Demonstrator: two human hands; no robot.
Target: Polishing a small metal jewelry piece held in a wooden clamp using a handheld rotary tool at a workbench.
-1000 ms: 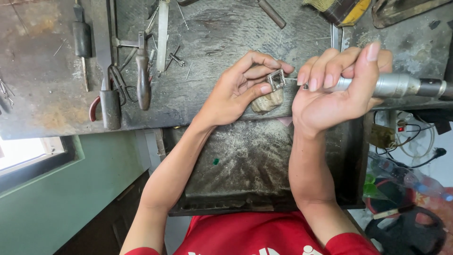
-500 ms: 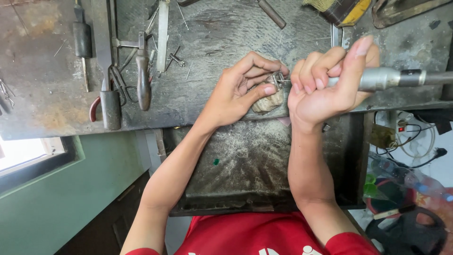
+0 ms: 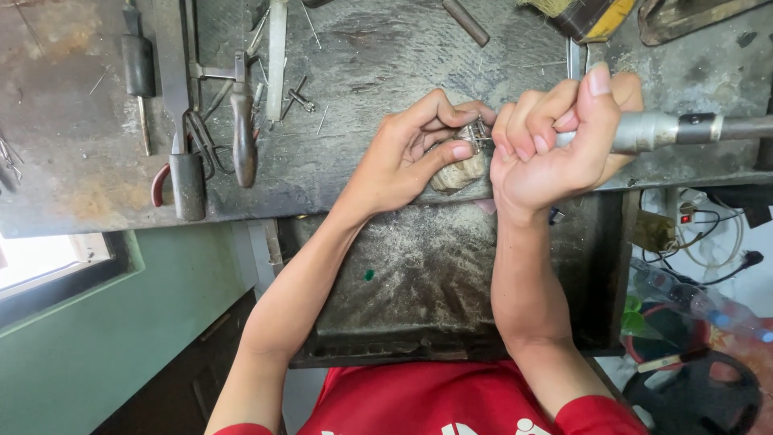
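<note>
My left hand [image 3: 411, 153] pinches a small silver metal piece [image 3: 481, 129] between thumb and fingers, resting it on a worn wooden bench peg [image 3: 459, 173] at the bench edge. My right hand [image 3: 555, 141] is wrapped around a metal rotary handpiece [image 3: 660, 130] whose shaft runs off to the right. The tool's tip points left and meets the small piece; the tip itself is hidden by my fingers. The two hands touch each other at the piece.
The grey, scuffed workbench [image 3: 378, 56] carries pliers [image 3: 189, 173], a dark-handled tool [image 3: 243, 133], files and loose pins at the left. An open dusty drawer tray [image 3: 435, 282] sits under my forearms. Cables and a bottle lie at the lower right.
My right hand has rolled and shifted left, bringing the handpiece closer against the piece. The left hand has closed tighter around the piece.
</note>
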